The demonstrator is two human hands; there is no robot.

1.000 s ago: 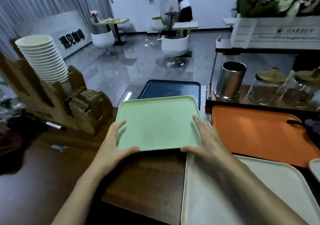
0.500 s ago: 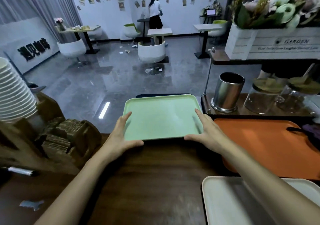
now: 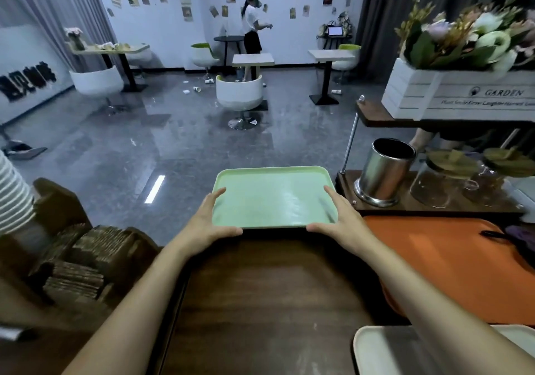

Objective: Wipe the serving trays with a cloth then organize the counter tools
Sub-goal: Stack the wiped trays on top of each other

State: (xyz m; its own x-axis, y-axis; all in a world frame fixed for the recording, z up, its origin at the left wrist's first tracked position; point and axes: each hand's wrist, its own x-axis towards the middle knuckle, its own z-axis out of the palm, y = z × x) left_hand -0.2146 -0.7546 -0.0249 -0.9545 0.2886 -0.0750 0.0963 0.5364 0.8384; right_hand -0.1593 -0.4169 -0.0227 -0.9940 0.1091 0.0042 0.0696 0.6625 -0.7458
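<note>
A pale green serving tray (image 3: pixel 272 195) lies flat at the far edge of the dark wooden counter (image 3: pixel 260 302). My left hand (image 3: pixel 205 224) grips its near left corner, and my right hand (image 3: pixel 341 221) grips its near right corner. An orange tray (image 3: pixel 451 264) lies to the right on the counter. A cream tray (image 3: pixel 385 351) shows at the bottom right, partly under my right forearm. The dark blue tray seen earlier is hidden under the green one. No cloth is in view.
A steel canister (image 3: pixel 382 172) and glass jars (image 3: pixel 443 181) stand on a low shelf at the right. Above them sits a white flower box (image 3: pixel 463 97). A wooden holder with cardboard sleeves (image 3: pixel 78 259) stands at the left. A person (image 3: pixel 252 24) stands far across the room.
Both hands have pushed the green tray away from me, over the dark blue tray, to the counter's far edge. The camera has tilted up, showing more of the room.
</note>
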